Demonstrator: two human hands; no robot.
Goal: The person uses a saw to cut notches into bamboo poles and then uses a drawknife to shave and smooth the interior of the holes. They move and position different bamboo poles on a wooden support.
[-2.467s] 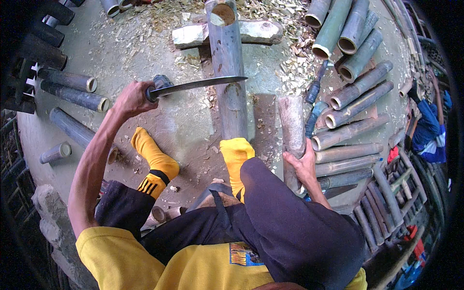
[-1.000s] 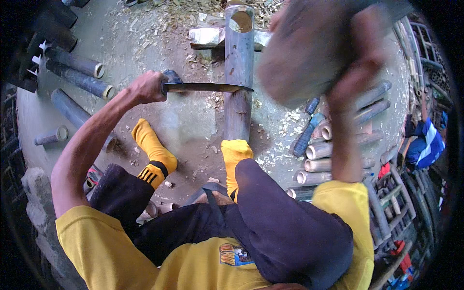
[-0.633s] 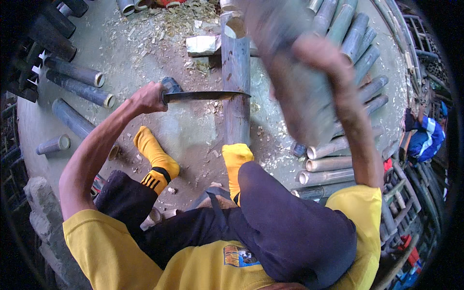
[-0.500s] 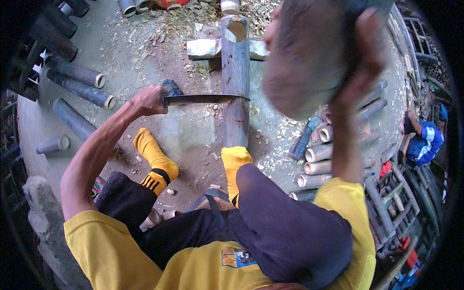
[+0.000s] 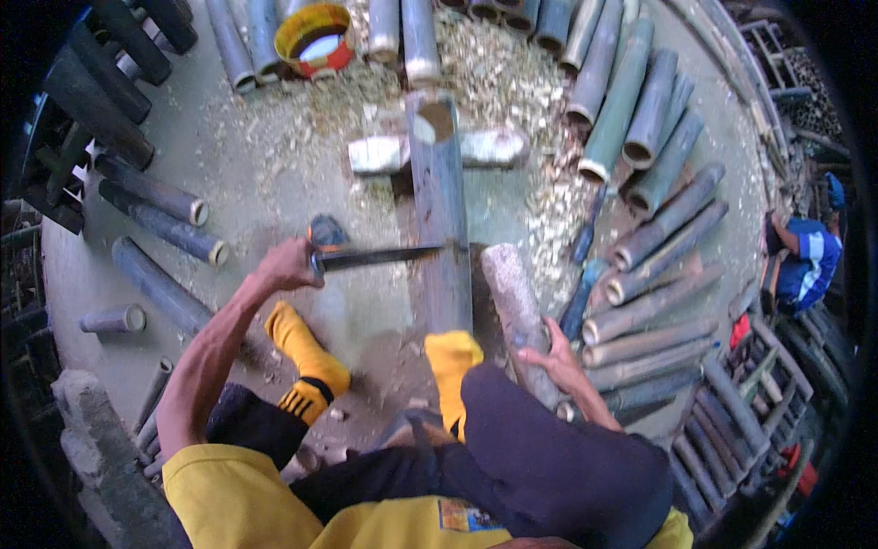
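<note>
My left hand [image 5: 289, 263] is closed around the handle of a machete [image 5: 380, 258]. Its blade points right and meets a thick bamboo tube [image 5: 442, 210]; how deep the edge sits cannot be told. An oval hole is cut near the tube's far end. That end lies across a pale block [image 5: 494, 147], and my yellow-socked right foot [image 5: 451, 361] is against the near end. Lower right of the tube, my right hand [image 5: 555, 360] grips a thick, rough, speckled club-like billet [image 5: 512, 293], its fingers wrapped round the near part.
Bamboo tubes [image 5: 654, 343] lie fanned out on the right, with more [image 5: 617, 110] at the far right. A yellow-red container [image 5: 313, 41] stands at the back among wood chips [image 5: 366, 105]. Dark tubes [image 5: 165, 220] lie left. Another person [image 5: 805, 261] in blue is at the far right.
My right hand has come down from high up with the billet, to beside the bamboo tube. The machete stays at the tube, its blade showing less beyond it. The view has shifted, showing more tubes.
</note>
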